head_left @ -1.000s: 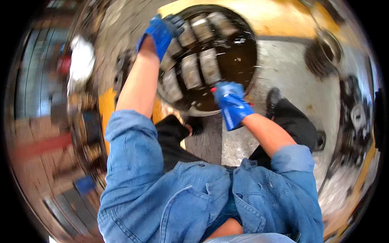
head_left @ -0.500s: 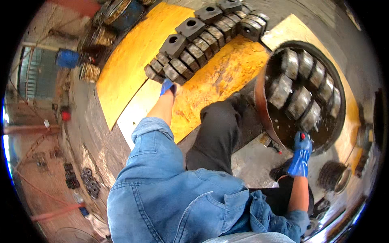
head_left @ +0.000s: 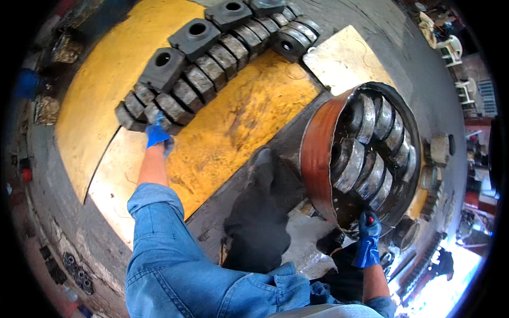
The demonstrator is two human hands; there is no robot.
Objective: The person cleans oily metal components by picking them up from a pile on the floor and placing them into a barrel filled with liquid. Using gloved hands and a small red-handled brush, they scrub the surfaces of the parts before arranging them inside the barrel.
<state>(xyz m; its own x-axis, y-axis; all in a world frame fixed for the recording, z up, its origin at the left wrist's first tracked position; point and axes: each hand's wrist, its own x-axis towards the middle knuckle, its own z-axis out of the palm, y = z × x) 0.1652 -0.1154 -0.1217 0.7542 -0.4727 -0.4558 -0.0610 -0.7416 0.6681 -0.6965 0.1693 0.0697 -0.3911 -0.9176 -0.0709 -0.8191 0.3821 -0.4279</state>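
Observation:
My left hand (head_left: 159, 137), in a blue glove, is at the near left end of a row of thick metal blocks (head_left: 201, 85). Its fingers look closed on one end block (head_left: 169, 106), though they are partly hidden. The blocks stand side by side on a yellow board (head_left: 233, 124). At the near rim of a round, rust-brown drum (head_left: 318, 153), my right hand (head_left: 369, 228) is closed round a thing with a red end, otherwise hidden. Inside the drum, several wet, curved metal blocks (head_left: 366, 175) sit in dark liquid.
Flat dark blocks with round holes (head_left: 194, 37) lie on top of the row. Pale boards (head_left: 347, 58) are on the floor behind the drum. More round metal parts (head_left: 405, 233) stand right of it. White chairs (head_left: 450, 50) are at the far right.
The view has shifted, so the row sits further left and the drum shows more of its outer wall. My left hand stays at the row's end, my right hand at the drum's near rim.

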